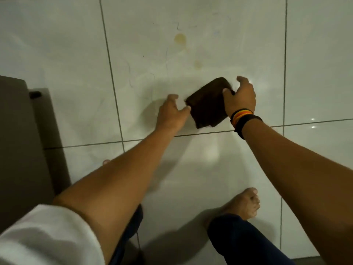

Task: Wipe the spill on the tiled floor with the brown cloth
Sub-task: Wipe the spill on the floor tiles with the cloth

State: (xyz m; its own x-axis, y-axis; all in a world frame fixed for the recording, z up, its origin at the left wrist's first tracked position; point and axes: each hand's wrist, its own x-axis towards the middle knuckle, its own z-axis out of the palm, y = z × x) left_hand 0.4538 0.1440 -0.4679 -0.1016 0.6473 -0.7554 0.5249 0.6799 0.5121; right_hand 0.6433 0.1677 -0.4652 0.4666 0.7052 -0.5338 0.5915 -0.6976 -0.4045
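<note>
A folded brown cloth point(207, 104) sits just above the white tiled floor point(219, 25), held between both hands. My left hand point(172, 113) pinches its left edge with the thumb, other fingers curled. My right hand point(239, 96), with coloured bands on the wrist, grips the cloth's right end. A yellowish spill point(180, 39) lies on the tile beyond the cloth, with a fainter spot point(198, 64) nearer. Thin hairs or smears lie around them.
A grey-brown piece of furniture point(23, 140) stands along the left edge. My bare foot point(245, 203) and dark trouser leg point(240, 243) are at the bottom. Dark grout lines cross the floor.
</note>
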